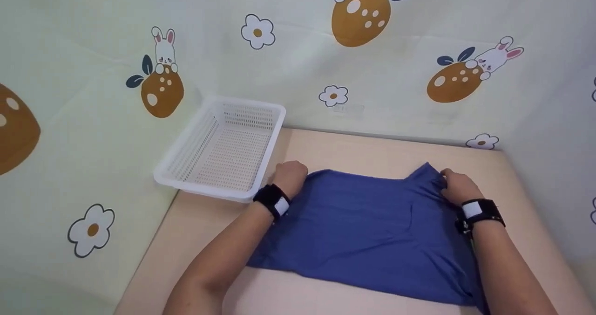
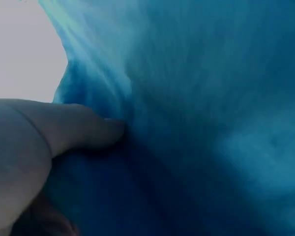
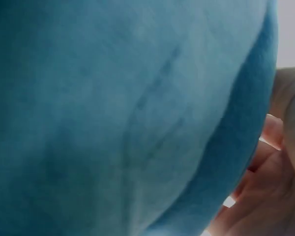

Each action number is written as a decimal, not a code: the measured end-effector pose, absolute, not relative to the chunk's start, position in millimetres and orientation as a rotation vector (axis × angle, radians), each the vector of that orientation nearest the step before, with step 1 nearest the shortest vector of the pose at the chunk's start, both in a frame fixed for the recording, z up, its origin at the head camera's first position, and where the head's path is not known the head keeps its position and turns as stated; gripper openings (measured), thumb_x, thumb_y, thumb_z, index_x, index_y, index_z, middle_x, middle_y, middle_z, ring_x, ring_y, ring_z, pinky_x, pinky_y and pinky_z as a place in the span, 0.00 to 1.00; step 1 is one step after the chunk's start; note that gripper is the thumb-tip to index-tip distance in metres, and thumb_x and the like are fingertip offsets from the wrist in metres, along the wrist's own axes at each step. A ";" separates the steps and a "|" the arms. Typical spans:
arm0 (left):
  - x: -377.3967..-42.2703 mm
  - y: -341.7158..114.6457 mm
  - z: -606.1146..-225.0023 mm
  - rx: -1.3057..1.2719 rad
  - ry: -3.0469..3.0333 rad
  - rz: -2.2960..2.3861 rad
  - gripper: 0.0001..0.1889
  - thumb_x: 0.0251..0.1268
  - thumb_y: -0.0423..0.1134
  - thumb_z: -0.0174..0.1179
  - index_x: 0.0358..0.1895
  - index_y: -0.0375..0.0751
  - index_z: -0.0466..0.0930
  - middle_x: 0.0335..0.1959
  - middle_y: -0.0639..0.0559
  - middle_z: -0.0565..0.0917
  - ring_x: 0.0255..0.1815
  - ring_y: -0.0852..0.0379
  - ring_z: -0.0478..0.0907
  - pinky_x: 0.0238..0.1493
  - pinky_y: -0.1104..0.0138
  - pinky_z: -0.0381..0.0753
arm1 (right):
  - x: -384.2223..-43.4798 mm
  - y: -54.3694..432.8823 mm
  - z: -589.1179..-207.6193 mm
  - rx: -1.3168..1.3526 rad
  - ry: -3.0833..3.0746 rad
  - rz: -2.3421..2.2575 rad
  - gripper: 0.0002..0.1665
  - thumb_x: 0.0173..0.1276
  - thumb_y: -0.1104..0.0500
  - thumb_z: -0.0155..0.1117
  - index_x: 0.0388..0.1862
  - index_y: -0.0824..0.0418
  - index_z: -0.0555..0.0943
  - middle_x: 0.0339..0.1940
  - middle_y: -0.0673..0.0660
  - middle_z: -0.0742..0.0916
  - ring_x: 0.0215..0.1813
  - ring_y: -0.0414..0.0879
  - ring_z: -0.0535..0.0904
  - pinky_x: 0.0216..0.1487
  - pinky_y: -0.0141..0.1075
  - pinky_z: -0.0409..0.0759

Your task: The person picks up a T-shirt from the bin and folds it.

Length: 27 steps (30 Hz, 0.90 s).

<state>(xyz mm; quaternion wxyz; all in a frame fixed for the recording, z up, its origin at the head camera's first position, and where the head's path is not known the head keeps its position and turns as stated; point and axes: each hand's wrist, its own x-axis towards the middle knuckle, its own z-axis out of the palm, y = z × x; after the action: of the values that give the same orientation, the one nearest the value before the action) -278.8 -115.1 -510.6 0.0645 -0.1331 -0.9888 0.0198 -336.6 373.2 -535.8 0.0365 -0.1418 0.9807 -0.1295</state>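
A dark blue garment [image 1: 363,222] lies spread across the table, lightly wrinkled, with a pointed corner sticking up at its far right. My left hand [image 1: 292,177] pinches its far left edge. In the left wrist view the thumb [image 2: 86,125] presses into the gathered fabric, and the other fingers are mostly hidden. At the far right, beside the raised corner, my right hand [image 1: 458,188] grips the cloth edge. The right wrist view is largely filled by the garment [image 3: 113,98], a folded-over band along its edge, with curled fingers [image 3: 265,196] behind it.
A white perforated plastic basket [image 1: 265,166] stands at the table's far left, close to my left hand. Its inner floor is visible. The pale table [image 1: 354,152] borders a wall hanging [image 1: 298,68] printed with rabbits and flowers. Each wrist wears a black strap [image 1: 484,212].
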 end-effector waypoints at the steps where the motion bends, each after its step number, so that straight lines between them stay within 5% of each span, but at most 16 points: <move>1: -276.9 -113.4 -511.8 -0.437 -2.969 0.073 0.10 0.70 0.27 0.62 0.32 0.40 0.90 0.37 0.44 0.92 0.39 0.46 0.90 0.40 0.48 0.90 | -336.0 372.4 -537.9 -0.424 3.008 -0.380 0.18 0.63 0.68 0.61 0.50 0.78 0.78 0.37 0.72 0.86 0.39 0.67 0.83 0.43 0.58 0.82; 3: -272.4 -112.0 -513.0 -0.489 -2.935 0.099 0.11 0.69 0.27 0.63 0.28 0.41 0.89 0.33 0.45 0.91 0.35 0.49 0.89 0.31 0.53 0.90 | -333.6 368.6 -541.9 -0.417 3.031 -0.348 0.03 0.59 0.68 0.61 0.32 0.68 0.78 0.28 0.64 0.81 0.31 0.59 0.78 0.32 0.50 0.77; 6: -266.3 -114.4 -510.8 -0.540 -2.901 0.091 0.12 0.68 0.26 0.63 0.26 0.42 0.87 0.31 0.46 0.90 0.32 0.49 0.88 0.26 0.55 0.88 | -328.6 362.1 -545.6 -0.387 3.102 -0.354 0.17 0.56 0.70 0.61 0.17 0.55 0.66 0.21 0.51 0.70 0.25 0.49 0.66 0.25 0.41 0.61; 12: -251.4 -134.2 -493.3 -0.643 -2.780 -0.030 0.10 0.68 0.25 0.61 0.29 0.40 0.83 0.27 0.44 0.87 0.29 0.48 0.85 0.26 0.55 0.85 | -308.2 350.6 -515.4 -0.386 3.261 -0.496 0.14 0.58 0.71 0.61 0.25 0.57 0.68 0.21 0.53 0.72 0.25 0.51 0.68 0.27 0.41 0.62; 18: -220.0 -164.3 -496.0 -0.873 -2.638 -0.037 0.08 0.65 0.24 0.62 0.32 0.41 0.80 0.25 0.46 0.84 0.26 0.50 0.82 0.27 0.59 0.81 | -241.8 348.2 -485.2 -0.516 3.424 -0.424 0.18 0.52 0.72 0.67 0.25 0.56 0.68 0.19 0.52 0.72 0.22 0.50 0.66 0.23 0.41 0.61; 23: -190.0 -178.4 -506.4 -0.995 -2.692 -0.037 0.08 0.66 0.24 0.61 0.34 0.42 0.81 0.27 0.49 0.85 0.29 0.53 0.83 0.31 0.60 0.82 | -183.2 353.8 -507.4 -0.715 3.435 -0.303 0.24 0.42 0.72 0.73 0.27 0.53 0.68 0.19 0.46 0.69 0.22 0.42 0.61 0.24 0.38 0.60; 27: -172.6 -182.8 -516.5 -1.077 -2.765 -0.047 0.10 0.70 0.25 0.59 0.32 0.44 0.78 0.26 0.52 0.84 0.29 0.56 0.82 0.34 0.62 0.83 | -151.5 368.4 -533.3 -0.760 3.340 -0.346 0.28 0.39 0.69 0.79 0.36 0.52 0.75 0.21 0.43 0.77 0.22 0.36 0.67 0.24 0.36 0.67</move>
<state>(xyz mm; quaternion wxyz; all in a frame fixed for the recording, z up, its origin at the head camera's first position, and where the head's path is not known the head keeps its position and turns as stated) -172.6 -182.8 -516.5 0.0868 -0.3616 -0.9282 -0.0158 -151.5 368.4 -533.3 -0.1500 -0.2184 0.9591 -0.0993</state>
